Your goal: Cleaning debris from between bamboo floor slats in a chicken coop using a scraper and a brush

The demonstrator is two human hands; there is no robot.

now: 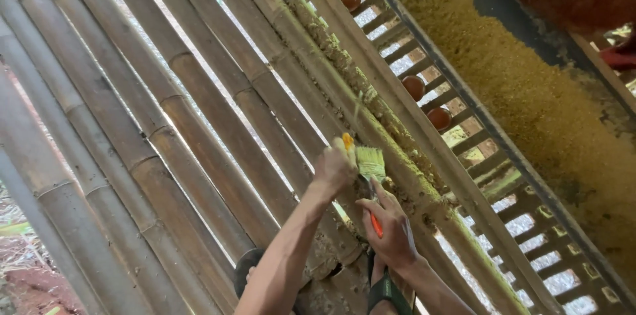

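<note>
A floor of long brown bamboo poles point(152, 123) fills most of the view, running diagonally with narrow gaps of light between them. Along its right edge lies a trough of yellow-brown feed point(530, 83), and between the two runs a slatted wooden rack point(477, 156) on which several brown eggs point(414, 87) rest. One pole by the rack is caked with a crust of pale, crumbly dirt point(371, 106).

At the near end of that crust sits a small hand brush point(370, 162) with short, splayed, yellowish-green bristles, its head pressed against the dirty pole. The left hand point(336, 166) is clenched around the brush, a bit of yellow-orange handle showing above the knuckles. Just below, the right hand point(392, 232) grips a thin tool with an orange-red handle point(375, 224), its fingers curled around it; its tip is hidden near the brush. A dark sandal point(248, 268) shows beneath the forearms.
</note>
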